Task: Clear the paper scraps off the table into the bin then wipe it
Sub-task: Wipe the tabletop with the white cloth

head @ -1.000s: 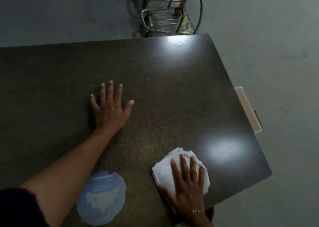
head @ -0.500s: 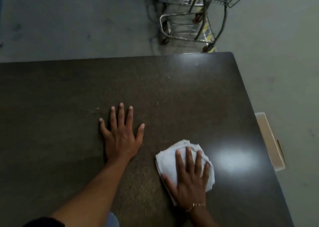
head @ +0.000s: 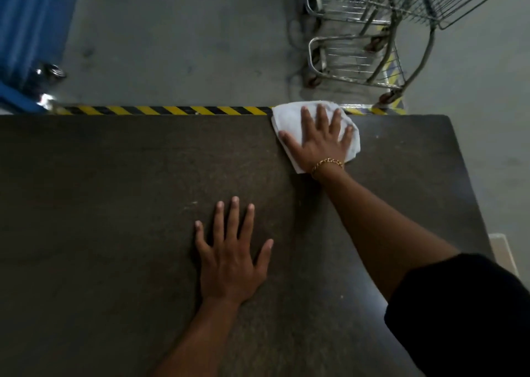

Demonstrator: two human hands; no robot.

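The dark speckled table [head: 114,204] fills most of the view. My right hand [head: 318,141] presses flat on a folded white cloth [head: 286,118] at the table's far edge, and the cloth hangs slightly over that edge. A gold bracelet circles that wrist. My left hand [head: 232,256] lies flat on the table's middle with its fingers spread and nothing in it. A few tiny pale specks [head: 194,203] show on the surface beyond the left hand. No bin is in view.
Past the far edge runs a yellow and black hazard stripe [head: 160,110] on the grey floor. Metal wire trolleys [head: 370,44] stand at the back right. A blue object [head: 28,32] stands at the back left. A pale board [head: 503,253] sticks out by the table's right edge.
My right hand has slid the white cloth from the near right of the table up to its far edge. The left hand has stayed flat in place. The view has tilted forward.
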